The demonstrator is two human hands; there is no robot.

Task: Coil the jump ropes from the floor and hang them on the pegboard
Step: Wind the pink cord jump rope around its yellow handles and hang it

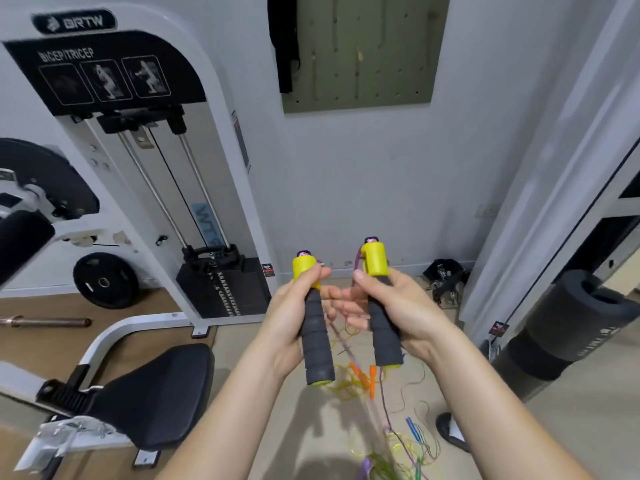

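Observation:
My left hand [289,313] grips one jump rope handle [317,341], grey foam with a yellow top, held upright. My right hand [394,306] grips the matching handle [382,327] beside it. A purple rope [374,410] hangs from both handles down to the floor. More jump ropes [360,379] lie tangled on the floor below, yellow, green and purple cords with orange and blue handles. The green pegboard [367,53] hangs on the wall straight ahead, above my hands, with something black hung at its left edge.
A white biceps/triceps machine [145,168] with a weight stack stands at the left, its black seat [152,393] near my left arm. A weight plate [104,280] leans on the wall. Rolled black mats [568,327] lie at the right by a white frame.

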